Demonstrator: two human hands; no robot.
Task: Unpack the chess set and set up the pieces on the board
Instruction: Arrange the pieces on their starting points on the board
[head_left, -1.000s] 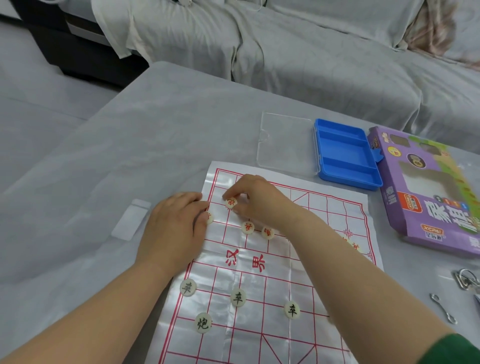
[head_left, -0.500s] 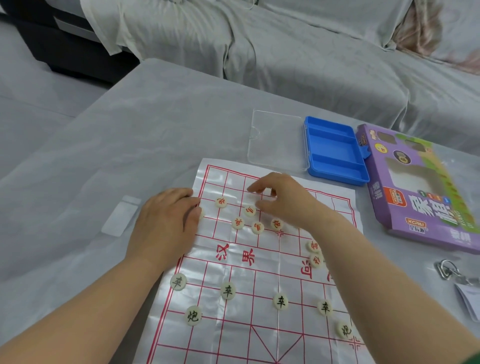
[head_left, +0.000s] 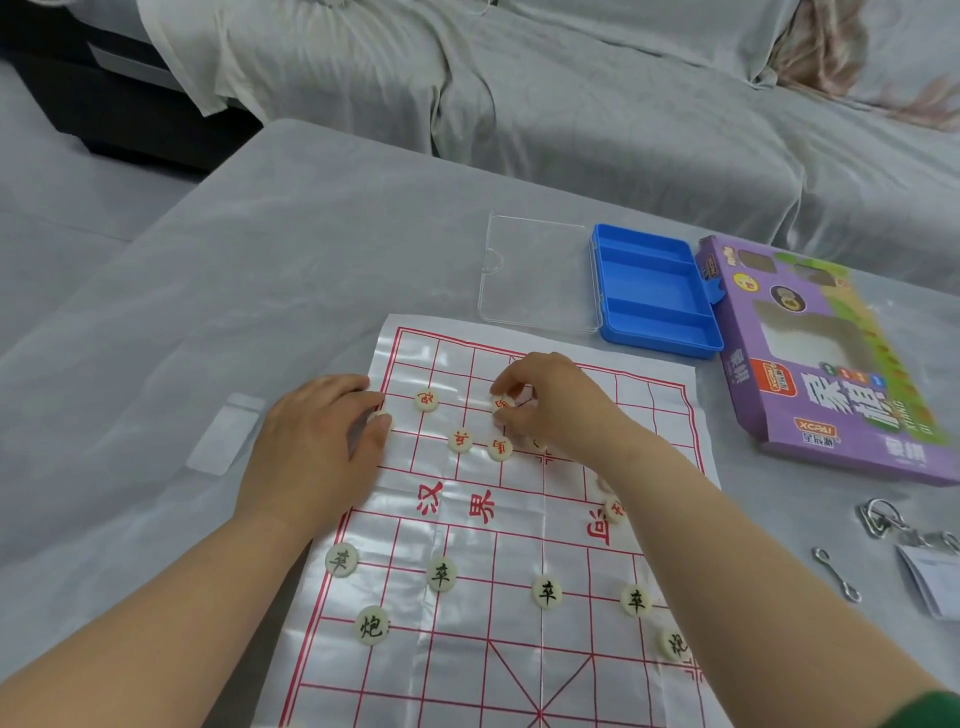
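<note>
A glossy plastic chess board (head_left: 519, 519) with red grid lines lies flat on the table. My right hand (head_left: 556, 405) pinches a cream piece with a red character (head_left: 503, 402) on the far half of the board. My left hand (head_left: 317, 441) rests flat on the board's left edge, its fingertips beside a partly hidden piece (head_left: 382, 415). Other red-marked pieces (head_left: 426, 400) (head_left: 460, 440) (head_left: 500, 448) sit near my right hand. Several black-marked pieces (head_left: 441, 574) (head_left: 547, 591) (head_left: 372, 625) stand on the near half.
An empty blue tray (head_left: 657, 291) with its clear lid (head_left: 540, 273) open lies beyond the board. A purple box (head_left: 831, 364) lies to the right. Metal rings (head_left: 883, 519), a hook (head_left: 836, 574) and a paper slip sit at the right edge. A small clear bag (head_left: 226, 439) lies left.
My right hand placed one red piece at the upper left, shifted right, and now pinches another piece a few lines over. My left hand stays on the board's edge.
</note>
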